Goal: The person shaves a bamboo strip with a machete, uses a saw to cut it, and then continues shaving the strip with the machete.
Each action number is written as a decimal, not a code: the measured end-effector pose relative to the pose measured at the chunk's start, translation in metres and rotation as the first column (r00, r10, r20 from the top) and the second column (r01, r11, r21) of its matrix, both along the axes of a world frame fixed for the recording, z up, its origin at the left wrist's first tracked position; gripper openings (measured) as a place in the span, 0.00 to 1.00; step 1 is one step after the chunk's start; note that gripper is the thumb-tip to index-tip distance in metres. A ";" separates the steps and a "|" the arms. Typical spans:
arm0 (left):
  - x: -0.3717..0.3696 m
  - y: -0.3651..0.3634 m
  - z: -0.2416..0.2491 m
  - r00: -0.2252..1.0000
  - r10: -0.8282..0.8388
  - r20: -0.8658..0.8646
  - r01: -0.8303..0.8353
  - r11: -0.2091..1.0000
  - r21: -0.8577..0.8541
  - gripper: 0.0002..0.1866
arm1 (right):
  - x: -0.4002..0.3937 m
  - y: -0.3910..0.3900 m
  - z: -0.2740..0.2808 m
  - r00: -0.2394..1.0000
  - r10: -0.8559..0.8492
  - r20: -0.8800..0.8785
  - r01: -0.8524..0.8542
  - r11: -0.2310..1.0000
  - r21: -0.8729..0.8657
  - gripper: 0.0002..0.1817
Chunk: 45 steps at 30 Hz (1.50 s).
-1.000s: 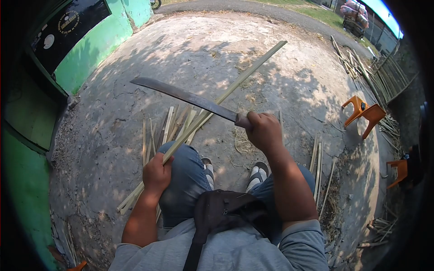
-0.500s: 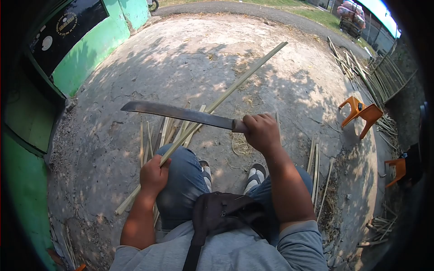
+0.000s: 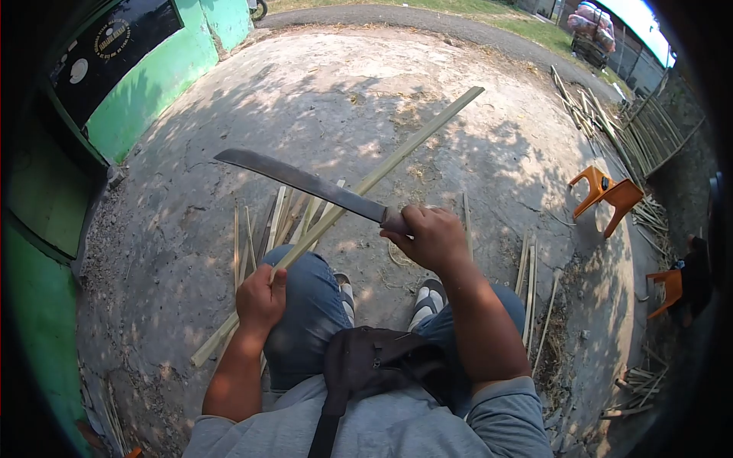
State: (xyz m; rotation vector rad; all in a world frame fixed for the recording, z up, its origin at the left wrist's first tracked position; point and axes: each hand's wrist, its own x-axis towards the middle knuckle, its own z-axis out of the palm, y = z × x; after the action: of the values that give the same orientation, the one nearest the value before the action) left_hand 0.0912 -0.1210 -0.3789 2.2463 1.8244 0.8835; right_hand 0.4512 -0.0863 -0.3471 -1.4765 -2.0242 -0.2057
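Note:
A long pale strip, bamboo or wood, slants from the lower left up to the right across my left thigh. My left hand is closed round its lower part, with the thumb on top. In my right hand is the handle of a machete. Its long dark blade points to the upper left and crosses the strip in view, over the strip's middle. Whether blade and strip touch, I cannot tell.
More strips lie on the ground before my left knee, others beside my right knee. At the right stand orange stools near a bamboo rack and stick piles. A green wall is at the left.
The machete has tilted, its handle end lower and its tip slightly higher and further right. My right hand has shifted a little down and left. The strip's far end is slightly lower.

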 end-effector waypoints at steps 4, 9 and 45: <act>0.002 -0.005 0.002 0.999 0.023 0.028 -0.023 1.000 0.007 0.34 | 0.003 0.007 -0.003 0.997 -0.043 -0.064 0.041 0.998 -0.038 0.25; 0.005 -0.005 0.003 0.999 0.048 0.014 -0.048 0.998 -0.032 0.35 | 0.000 0.003 -0.001 0.988 -0.119 -0.102 0.110 0.990 -0.094 0.25; 0.005 -0.005 -0.005 0.999 0.032 0.005 -0.032 0.999 0.040 0.30 | 0.000 -0.011 0.003 0.989 -0.074 -0.126 0.059 0.991 -0.116 0.25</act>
State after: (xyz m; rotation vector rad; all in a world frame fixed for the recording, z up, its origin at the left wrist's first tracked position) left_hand 0.0960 -0.1263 -0.3841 2.2424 1.8622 0.9379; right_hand 0.4514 -0.0974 -0.3441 -1.5854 -1.9113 -0.0224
